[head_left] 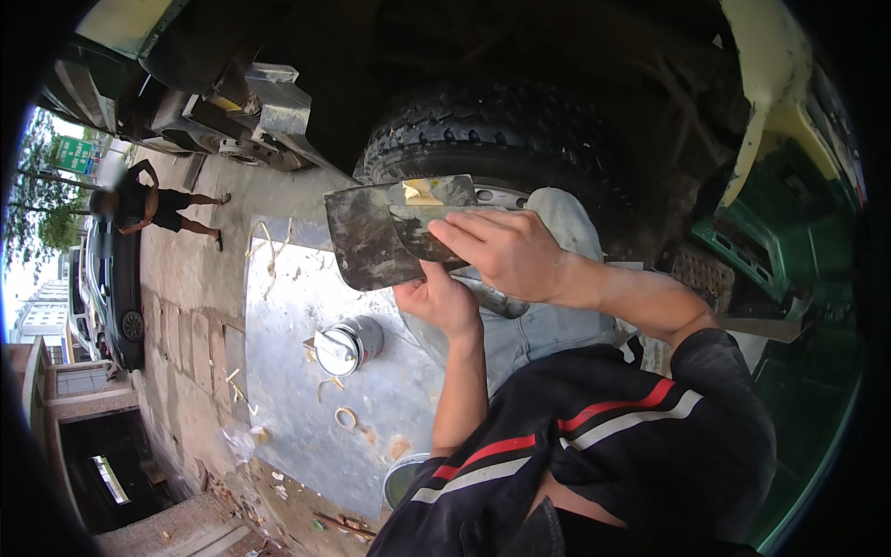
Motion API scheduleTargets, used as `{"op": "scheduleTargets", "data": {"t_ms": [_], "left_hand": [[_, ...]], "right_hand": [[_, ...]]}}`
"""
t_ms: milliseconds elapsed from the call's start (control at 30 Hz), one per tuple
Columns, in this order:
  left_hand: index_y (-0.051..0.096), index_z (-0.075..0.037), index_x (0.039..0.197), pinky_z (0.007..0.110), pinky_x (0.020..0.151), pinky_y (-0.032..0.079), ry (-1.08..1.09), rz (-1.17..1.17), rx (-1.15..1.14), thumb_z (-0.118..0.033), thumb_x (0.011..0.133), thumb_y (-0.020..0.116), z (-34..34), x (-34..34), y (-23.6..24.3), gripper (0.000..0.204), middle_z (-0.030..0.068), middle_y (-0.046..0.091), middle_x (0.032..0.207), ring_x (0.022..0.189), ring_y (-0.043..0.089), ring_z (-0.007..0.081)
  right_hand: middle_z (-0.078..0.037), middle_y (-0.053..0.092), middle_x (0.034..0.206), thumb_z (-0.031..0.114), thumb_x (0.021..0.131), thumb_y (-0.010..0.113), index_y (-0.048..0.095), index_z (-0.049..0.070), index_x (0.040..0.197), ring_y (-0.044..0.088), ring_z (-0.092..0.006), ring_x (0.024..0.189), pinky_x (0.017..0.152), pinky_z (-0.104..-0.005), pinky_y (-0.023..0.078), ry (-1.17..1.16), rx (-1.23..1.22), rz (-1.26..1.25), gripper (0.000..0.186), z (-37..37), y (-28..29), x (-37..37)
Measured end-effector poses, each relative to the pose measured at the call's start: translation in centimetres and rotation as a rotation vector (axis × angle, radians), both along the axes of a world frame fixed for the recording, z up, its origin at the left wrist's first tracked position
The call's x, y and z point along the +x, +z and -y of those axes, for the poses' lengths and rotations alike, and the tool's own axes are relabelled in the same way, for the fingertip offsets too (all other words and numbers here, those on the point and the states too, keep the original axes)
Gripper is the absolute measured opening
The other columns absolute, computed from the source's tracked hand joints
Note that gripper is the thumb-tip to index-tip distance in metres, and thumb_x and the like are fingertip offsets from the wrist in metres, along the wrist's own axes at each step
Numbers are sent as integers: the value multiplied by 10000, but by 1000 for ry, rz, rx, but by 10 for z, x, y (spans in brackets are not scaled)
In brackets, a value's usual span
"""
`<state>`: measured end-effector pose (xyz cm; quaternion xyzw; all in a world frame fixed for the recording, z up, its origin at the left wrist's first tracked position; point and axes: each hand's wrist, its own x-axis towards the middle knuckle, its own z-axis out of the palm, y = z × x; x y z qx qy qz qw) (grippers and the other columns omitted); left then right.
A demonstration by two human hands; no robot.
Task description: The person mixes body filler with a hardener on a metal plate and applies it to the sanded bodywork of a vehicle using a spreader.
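Plate [357, 241], dark and smeared, is held up before the tyre [464, 139], its far edge near the tread in view. Its long axis runs left to right; the left end points into open room above the floor and metal sheet [306, 306]. Rightward, the knee [561, 227] crowds it. The left hand [441, 302] is clamped on the near edge, most fingers hidden. The right hand [506, 251] grips the blade [418, 232] overlapping the plate, fingers together, thumb hidden; its curved edge points left and near. Yellow paste [422, 192] sits beyond the blade's far edge.
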<state>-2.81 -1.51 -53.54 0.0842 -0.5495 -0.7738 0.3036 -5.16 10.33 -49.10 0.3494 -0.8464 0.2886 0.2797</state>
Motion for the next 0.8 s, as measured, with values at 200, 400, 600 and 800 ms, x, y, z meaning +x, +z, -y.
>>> {"op": "scheduleTargets", "data": {"t_ms": [200,400,600,800], "left_hand": [[595,111,1126,306,814,566,-8,-41,11,21,960,539,-9,0,7,197,169,683,1066,913,677,190],[581,99,1159,327,885,545,-44,-43,13,13,959,551,-10,2,5,220,178,666,1125,974,661,201],[576,111,1179,348,908,531,-70,-67,23,15,963,537,-12,3,11,240,180,658,1148,1013,651,214],[567,121,1183,351,906,536,-55,-74,-4,29,958,532,-9,5,13,245,188,653,1146,1012,651,222]], "right_hand": [[-124,699,965,7,719,618,663,24,1121,707,-280,833,688,-356,584,-34,-102,122,405,-10,15,1],[-135,711,996,-15,702,627,676,17,1107,714,-287,850,704,-362,592,-3,-77,193,409,-16,20,1],[-136,712,996,-18,704,622,677,19,1099,712,-288,842,700,-358,588,-10,-90,144,400,-21,29,-6],[-92,696,925,28,678,638,637,39,1085,701,-268,787,622,-373,556,16,-49,147,407,-21,22,-11]]}}
